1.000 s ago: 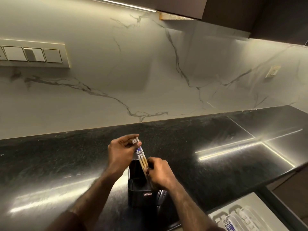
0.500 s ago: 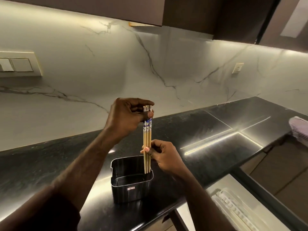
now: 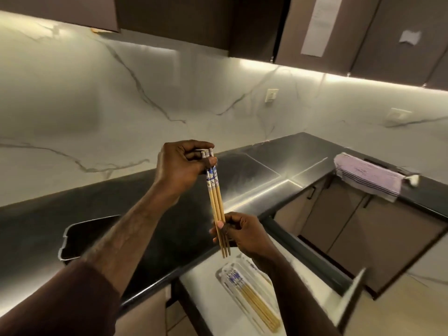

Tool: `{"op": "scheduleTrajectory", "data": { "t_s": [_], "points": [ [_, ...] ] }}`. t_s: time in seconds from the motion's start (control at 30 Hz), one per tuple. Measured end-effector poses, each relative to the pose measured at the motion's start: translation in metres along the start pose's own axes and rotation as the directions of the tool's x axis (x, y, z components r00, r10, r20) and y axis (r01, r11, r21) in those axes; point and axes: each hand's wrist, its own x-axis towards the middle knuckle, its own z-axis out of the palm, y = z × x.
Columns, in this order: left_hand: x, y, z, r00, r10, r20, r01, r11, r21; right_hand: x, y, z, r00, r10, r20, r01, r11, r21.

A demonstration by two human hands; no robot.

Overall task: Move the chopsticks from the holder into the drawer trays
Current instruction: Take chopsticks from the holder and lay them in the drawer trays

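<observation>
Three chopsticks (image 3: 216,202) hang nearly upright between both hands, over the counter's front edge and above the open drawer (image 3: 349,299). Nearest, that drawer is smeared by motion; a tray (image 3: 224,275) in it holds more chopsticks (image 3: 254,301), their count too blurred to tell, and the right forearm covers the tray's right side. The right hand (image 3: 240,235) pinches the bundle low down, thumb in front and fingers curled behind, with the tips poking out below. The left hand (image 3: 180,166) clamps the patterned blue tops between thumb and curled fingers. The holder (image 3: 72,241) stands on the black counter (image 3: 254,170) at the left, mostly hidden behind the left forearm, so only its rim and one wall show. Farther right, a striped towel (image 3: 366,177) drapes over the counter edge above the lower cabinets. Behind runs the marble wall (image 3: 97,93), with dark upper cabinets cut off at the top. Half a second ago the bundle's tips were still inside the holder; now it is clear of it and further right, and the view has swung right too.
</observation>
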Motion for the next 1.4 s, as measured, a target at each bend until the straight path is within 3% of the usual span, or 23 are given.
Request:
{"op": "scheduleTrajectory", "data": {
  "t_s": [0.27, 0.43, 0.6, 0.8, 0.93, 1.13, 1.27, 1.4],
  "points": [
    [-0.037, -0.007, 0.151, 0.995, -0.104, -0.004, 0.102, 0.982, -0.157, -0.081, 0.036, -0.129, 0.993, 0.075, -0.093, -0.075, 0.997, 0.011],
    [-0.047, -0.032, 0.214, 0.988, -0.155, 0.024, 0.157, 0.977, -0.146, -0.093, 0.066, -0.18, 0.98, 0.135, -0.149, -0.136, 0.991, 0.004],
    [-0.047, -0.084, 0.262, 0.974, -0.222, 0.051, 0.226, 0.969, -0.101, -0.074, 0.115, -0.214, 0.954, 0.244, -0.177, -0.249, 0.968, -0.006],
    [-0.04, -0.178, 0.301, 0.895, -0.445, 0.038, 0.447, 0.887, -0.119, -0.034, 0.193, -0.242, 0.908, 0.38, -0.178, -0.399, 0.913, -0.088],
    [-0.044, -0.24, 0.314, 0.824, -0.566, 0.024, 0.566, 0.824, 0.004, -0.007, 0.241, -0.25, 0.85, 0.504, -0.149, -0.522, 0.843, -0.127],
    [-0.052, -0.305, 0.308, 0.817, -0.577, -0.015, 0.544, 0.762, 0.35, 0.023, 0.297, -0.234, 0.801, 0.584, -0.133, -0.595, 0.75, -0.287],
    [-0.062, -0.338, 0.304, 0.745, -0.667, -0.026, 0.611, 0.665, 0.429, 0.037, 0.327, -0.222, 0.748, 0.648, -0.145, -0.642, 0.651, -0.405],
    [-0.081, -0.362, 0.306, 0.719, -0.695, 0.024, 0.516, 0.557, 0.651, 0.044, 0.343, -0.21, 0.722, 0.678, -0.134, -0.631, 0.567, -0.53]
  ]
}}
